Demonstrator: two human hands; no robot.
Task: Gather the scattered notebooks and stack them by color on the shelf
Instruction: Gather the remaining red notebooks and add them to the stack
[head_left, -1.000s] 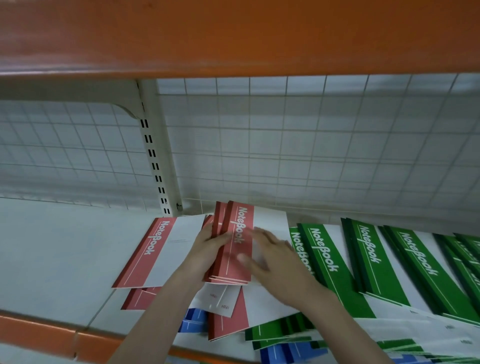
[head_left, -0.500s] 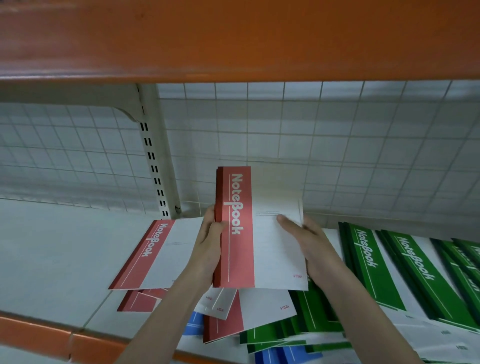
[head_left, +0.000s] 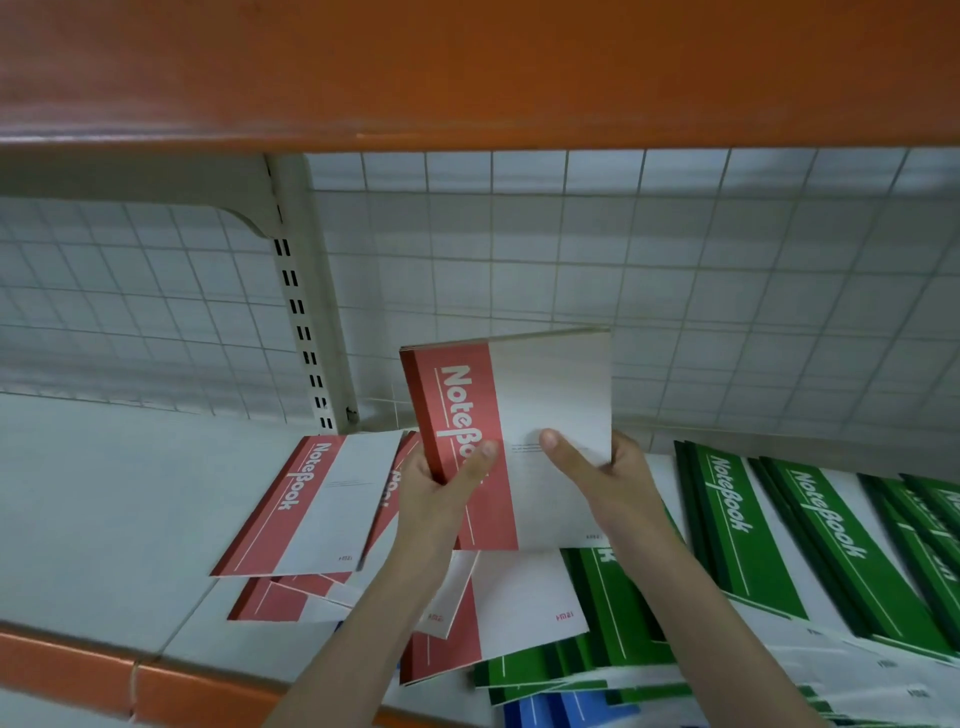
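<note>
At the far left the white shelf (head_left: 104, 519) lies bare up to the slotted metal post (head_left: 304, 322) that stands against the wire grid back (head_left: 675, 312). Just right of that, a red notebook (head_left: 317, 509) lies flat and askew on top of other red ones whose corners stick out beneath it. Next comes the left hand (head_left: 441, 499), which grips the spine edge of a held bundle of red notebooks (head_left: 498, 441), thumb across the red band and fingers hidden behind. The bundle stands lifted off the shelf, nearly upright and tilted a little, its page edges showing at the top. The right hand (head_left: 602, 467) pinches the bundle's white right edge, thumb on the cover, fingers behind. Below the bundle more red notebooks (head_left: 493, 618) lie mixed over green ones, and a few blue notebooks (head_left: 550, 712) peek out at the shelf's orange front lip (head_left: 78, 670). To the right a fanned row of green notebooks (head_left: 810, 545) runs to the edge of view. The step in hand looks like squaring up the gathered reds. The next move probably calls for setting the bundle down on the loose red ones at left, edges aligned, and then collecting the reds still buried in the mixed heap.
</note>
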